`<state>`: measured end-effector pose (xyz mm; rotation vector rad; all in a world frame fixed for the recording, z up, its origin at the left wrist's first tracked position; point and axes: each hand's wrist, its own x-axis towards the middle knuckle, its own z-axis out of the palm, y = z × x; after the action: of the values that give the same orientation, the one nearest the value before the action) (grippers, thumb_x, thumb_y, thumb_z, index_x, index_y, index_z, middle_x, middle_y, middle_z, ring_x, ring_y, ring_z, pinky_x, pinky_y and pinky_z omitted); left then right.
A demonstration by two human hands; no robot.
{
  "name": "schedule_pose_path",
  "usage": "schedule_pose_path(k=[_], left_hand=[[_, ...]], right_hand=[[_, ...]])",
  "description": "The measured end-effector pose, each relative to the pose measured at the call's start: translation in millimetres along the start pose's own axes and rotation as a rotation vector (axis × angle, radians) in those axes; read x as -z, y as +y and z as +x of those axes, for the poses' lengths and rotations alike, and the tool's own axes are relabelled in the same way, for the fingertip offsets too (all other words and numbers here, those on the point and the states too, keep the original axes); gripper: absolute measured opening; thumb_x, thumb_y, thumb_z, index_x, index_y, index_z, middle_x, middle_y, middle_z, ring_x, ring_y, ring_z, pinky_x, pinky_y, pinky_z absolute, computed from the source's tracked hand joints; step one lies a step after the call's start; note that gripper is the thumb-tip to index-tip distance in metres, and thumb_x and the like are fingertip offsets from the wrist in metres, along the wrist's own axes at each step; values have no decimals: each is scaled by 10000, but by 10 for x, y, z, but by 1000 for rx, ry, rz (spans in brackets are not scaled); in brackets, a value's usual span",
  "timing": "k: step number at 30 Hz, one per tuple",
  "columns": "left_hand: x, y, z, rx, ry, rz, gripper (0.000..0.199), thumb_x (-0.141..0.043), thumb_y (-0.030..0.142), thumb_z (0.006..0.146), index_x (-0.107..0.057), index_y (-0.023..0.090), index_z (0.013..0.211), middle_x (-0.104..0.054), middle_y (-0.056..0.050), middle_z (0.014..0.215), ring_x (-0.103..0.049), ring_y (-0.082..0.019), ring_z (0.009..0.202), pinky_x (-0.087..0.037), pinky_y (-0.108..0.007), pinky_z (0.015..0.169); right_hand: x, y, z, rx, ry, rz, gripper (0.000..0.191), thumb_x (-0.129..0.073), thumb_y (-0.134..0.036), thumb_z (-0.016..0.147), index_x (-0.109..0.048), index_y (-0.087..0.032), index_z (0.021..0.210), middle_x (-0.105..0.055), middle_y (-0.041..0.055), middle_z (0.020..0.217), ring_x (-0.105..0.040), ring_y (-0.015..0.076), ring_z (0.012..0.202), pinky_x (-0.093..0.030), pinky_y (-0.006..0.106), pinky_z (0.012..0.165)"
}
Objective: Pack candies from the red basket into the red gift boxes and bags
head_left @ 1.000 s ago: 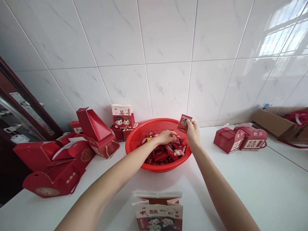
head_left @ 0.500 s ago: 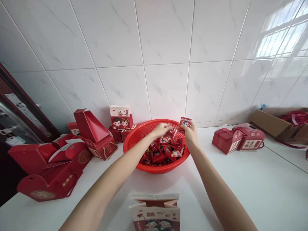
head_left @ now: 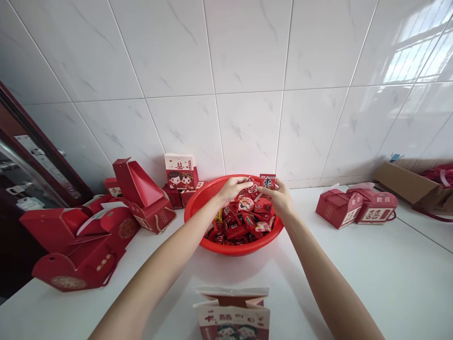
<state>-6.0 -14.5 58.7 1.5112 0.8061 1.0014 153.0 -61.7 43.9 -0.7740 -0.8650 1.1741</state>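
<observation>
Over the back part of a red plastic basket (head_left: 244, 249), my two hands are close together. My right hand (head_left: 281, 196) pinches a small red candy packet (head_left: 267, 181) with a dark character on a pale patch. In my left hand (head_left: 233, 189), the fingertips are closed on another red wrapped candy (head_left: 252, 189), partly covered by the fingers. Many wrapped candies (head_left: 239, 226), mostly red, lie heaped in the basket below. Nearer to me, an open-topped paper gift box (head_left: 233, 316) with a cartoon couple stands upright on the white table (head_left: 170, 302).
Open red gift boxes (head_left: 85, 255) crowd the left side. A cartoon-couple box (head_left: 180, 172) stands on red boxes against the tiled wall. Two closed red boxes (head_left: 357, 205) sit at right, with a cardboard carton (head_left: 398, 182) beyond them.
My left hand has come up a little with its candy, closer to my right hand. The packet in my right hand has moved slightly left and turned more upright. The view has shifted a little.
</observation>
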Motion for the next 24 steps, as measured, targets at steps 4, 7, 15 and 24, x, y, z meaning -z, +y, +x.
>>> schedule_pose_path(k=[4, 7, 15, 24], left_hand=[[0, 13, -7, -2, 73, 31, 393, -893, 490, 577, -767, 158, 744, -760, -43, 807, -662, -187, 803, -473, -307, 800], [-19, 29, -10, 7, 79, -19, 376, -883, 489, 604, -738, 154, 689, -735, -30, 734, -652, -173, 742, -479, -305, 757], [-45, 79, -18, 82, 71, -272, 279, -915, 334, 596, -739, 156, 720, -752, -40, 795, -694, -182, 813, -540, -317, 831], [-39, 110, -45, 57, 37, -209, 452, -912, 530, 583, -766, 155, 787, -778, -51, 812, -696, -169, 728, -544, -293, 743]], right_hand=[[23, 27, 5, 62, -24, -30, 410, -916, -265, 465, -660, -199, 779, -735, -24, 687, -679, 170, 603, -595, 319, 613], [17, 24, -2, 93, -28, -21, 392, -915, -282, 492, -671, -200, 788, -740, -16, 695, -678, 172, 607, -590, 325, 626], [-6, -3, -34, 182, -61, -5, 344, -910, -325, 571, -710, -202, 822, -757, -10, 766, -680, 155, 678, -580, 303, 692], [41, 28, 2, 149, 103, 16, 295, -885, -289, 557, -670, -190, 733, -722, -19, 684, -662, 157, 617, -555, 290, 618]])
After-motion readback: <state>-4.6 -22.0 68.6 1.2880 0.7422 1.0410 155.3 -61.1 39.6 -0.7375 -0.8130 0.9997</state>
